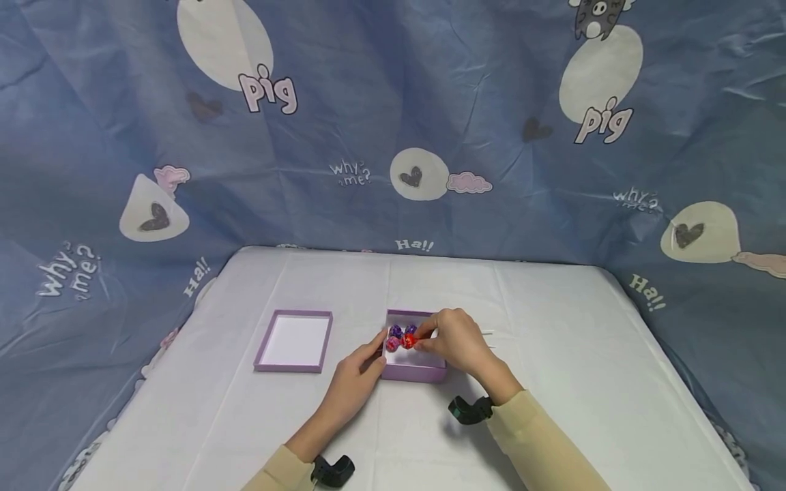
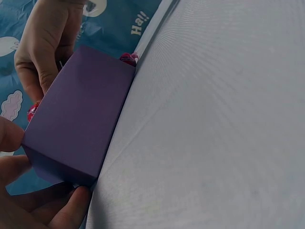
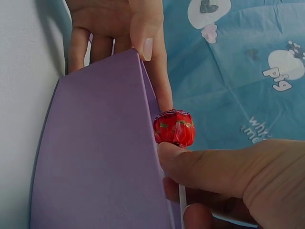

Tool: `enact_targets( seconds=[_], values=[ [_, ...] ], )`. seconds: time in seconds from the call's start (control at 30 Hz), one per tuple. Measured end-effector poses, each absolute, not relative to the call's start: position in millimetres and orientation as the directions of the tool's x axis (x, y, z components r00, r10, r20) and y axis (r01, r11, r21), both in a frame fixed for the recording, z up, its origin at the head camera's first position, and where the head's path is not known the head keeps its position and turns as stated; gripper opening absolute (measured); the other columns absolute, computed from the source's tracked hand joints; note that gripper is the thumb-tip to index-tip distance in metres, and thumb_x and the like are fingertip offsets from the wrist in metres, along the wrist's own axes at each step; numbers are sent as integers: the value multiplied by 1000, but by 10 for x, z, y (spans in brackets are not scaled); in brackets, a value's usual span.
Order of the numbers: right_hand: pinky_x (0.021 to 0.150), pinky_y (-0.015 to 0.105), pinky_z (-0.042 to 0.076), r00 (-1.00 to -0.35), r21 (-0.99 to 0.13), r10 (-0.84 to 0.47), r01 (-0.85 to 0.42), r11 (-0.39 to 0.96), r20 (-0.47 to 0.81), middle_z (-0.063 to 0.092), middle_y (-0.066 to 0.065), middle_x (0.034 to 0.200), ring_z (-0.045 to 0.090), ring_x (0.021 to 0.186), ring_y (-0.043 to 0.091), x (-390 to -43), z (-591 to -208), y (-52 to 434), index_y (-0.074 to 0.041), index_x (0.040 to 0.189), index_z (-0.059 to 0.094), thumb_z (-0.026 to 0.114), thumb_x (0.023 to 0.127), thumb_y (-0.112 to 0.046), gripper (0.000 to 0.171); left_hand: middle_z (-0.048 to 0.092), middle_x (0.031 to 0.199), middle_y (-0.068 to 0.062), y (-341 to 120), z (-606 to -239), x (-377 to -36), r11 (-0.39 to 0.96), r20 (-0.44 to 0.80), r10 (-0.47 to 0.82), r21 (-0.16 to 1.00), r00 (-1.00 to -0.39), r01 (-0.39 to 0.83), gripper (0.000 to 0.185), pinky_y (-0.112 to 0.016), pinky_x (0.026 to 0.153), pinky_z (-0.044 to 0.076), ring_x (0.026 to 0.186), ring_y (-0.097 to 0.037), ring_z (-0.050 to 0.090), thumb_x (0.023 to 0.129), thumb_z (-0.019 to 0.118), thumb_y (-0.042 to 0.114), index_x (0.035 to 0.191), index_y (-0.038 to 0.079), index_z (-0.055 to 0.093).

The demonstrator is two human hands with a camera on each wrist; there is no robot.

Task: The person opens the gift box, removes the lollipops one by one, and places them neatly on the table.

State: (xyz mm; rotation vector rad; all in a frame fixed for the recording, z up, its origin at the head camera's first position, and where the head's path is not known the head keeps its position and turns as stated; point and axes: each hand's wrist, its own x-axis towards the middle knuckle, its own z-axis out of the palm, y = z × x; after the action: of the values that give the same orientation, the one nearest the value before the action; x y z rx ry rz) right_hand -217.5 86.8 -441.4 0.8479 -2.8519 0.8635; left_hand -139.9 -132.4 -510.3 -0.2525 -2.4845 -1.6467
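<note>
A small purple box sits on the white table and holds several wrapped lollipops, purple and pink. My left hand grips the box's near left corner, thumb on top and fingers along the wall. In the left wrist view the box wall fills the left side, with my left hand at its corner. My right hand pinches the stick of a red lollipop over the box's right side. The right wrist view shows the red lollipop just above the box rim, held by my right hand.
The box's purple lid lies upside down to the left, white inside facing up. White sticks poke out on the table behind my right hand. A white cloth covers the table, and a blue patterned sheet hangs behind and beside it.
</note>
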Motion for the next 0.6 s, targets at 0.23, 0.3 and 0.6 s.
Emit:
enact_targets(
  seconds=[0.23,0.3,0.6],
  values=[
    [59,23,51,-846,-490,-488,-526,695,217,70,-17,80,59,70,-1,-2137,-4348,922,-25,85,82,88,78,-23,9,59,141,-1,-1326,-5098,-1402,393,215,51,893,-975,217,50,-38,110,42,130,-18,54,102,61,17,150,20,51],
    [61,24,51,-844,-485,-487,-530,695,224,70,-17,81,61,72,0,-2124,-4328,934,-25,86,82,88,79,-22,10,59,140,-1,-1324,-5093,-1404,395,213,49,893,-976,215,49,-38,109,42,130,-18,54,102,61,18,150,21,51],
    [59,25,50,-845,-472,-476,-533,702,245,69,-17,81,60,71,0,-2082,-4274,971,-24,86,82,87,80,-20,9,59,140,-1,-1312,-5082,-1404,396,204,40,896,-978,203,49,-39,110,41,130,-18,54,101,62,18,149,22,52]
  ],
)
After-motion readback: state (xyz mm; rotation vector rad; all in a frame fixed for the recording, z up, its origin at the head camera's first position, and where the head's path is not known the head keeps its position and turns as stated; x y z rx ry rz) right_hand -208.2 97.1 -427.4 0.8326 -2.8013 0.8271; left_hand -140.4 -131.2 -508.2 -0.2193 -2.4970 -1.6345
